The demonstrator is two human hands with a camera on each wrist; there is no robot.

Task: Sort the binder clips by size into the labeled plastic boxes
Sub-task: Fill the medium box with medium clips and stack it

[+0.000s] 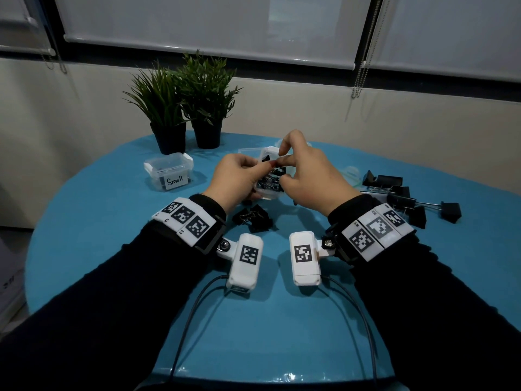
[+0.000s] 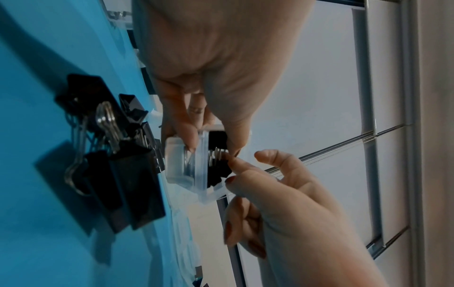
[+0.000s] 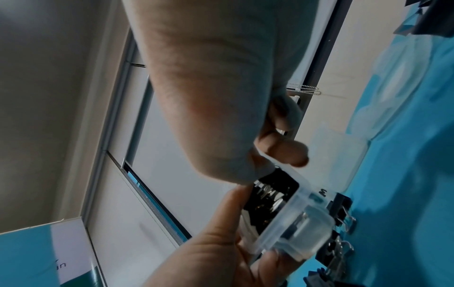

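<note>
A: Hands first: left hand (image 1: pixel 234 176) grips a clear box (image 2: pixel 196 170) full of clips, lifted off the blue table (image 1: pixel 141 249). Right hand (image 1: pixel 307 176) pinches something at its rim.

B: Yep. "Small" box (image 1: pixel 169 172) sits left, big clips (image 1: pixel 406 198) scattered right, more (image 1: pixel 253 217) below the hands.

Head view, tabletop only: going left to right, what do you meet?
Box labelled Small → left hand → clear box held up, with clips inside → right hand → pile of large black binder clips.
</note>
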